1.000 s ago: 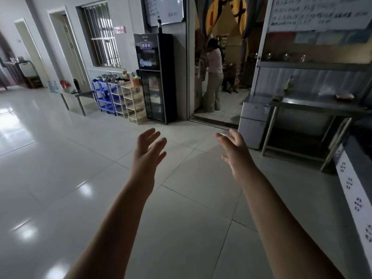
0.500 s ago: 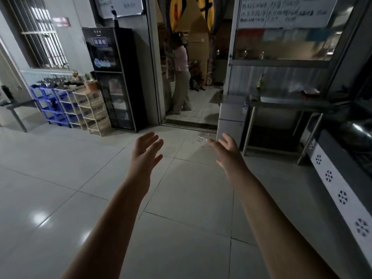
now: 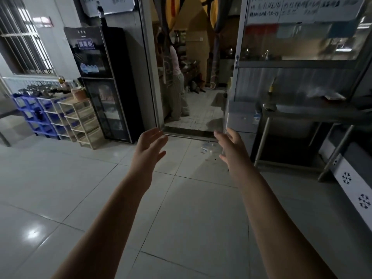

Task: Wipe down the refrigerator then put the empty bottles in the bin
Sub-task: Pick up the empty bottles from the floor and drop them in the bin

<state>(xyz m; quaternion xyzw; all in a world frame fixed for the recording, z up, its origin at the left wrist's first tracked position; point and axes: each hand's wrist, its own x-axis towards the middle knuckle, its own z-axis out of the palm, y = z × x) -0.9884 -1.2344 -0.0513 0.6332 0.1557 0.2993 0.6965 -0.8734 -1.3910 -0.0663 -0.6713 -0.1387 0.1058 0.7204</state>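
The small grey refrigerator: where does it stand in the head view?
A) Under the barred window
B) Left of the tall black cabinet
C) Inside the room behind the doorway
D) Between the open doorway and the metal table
D: the small grey refrigerator stands just right of the open doorway and just left of the metal table.

Glossy tile floor [image 3: 60,178]; steel table [image 3: 302,114]; plastic drawers [image 3: 84,121]; glass-front black cabinet [image 3: 104,87].
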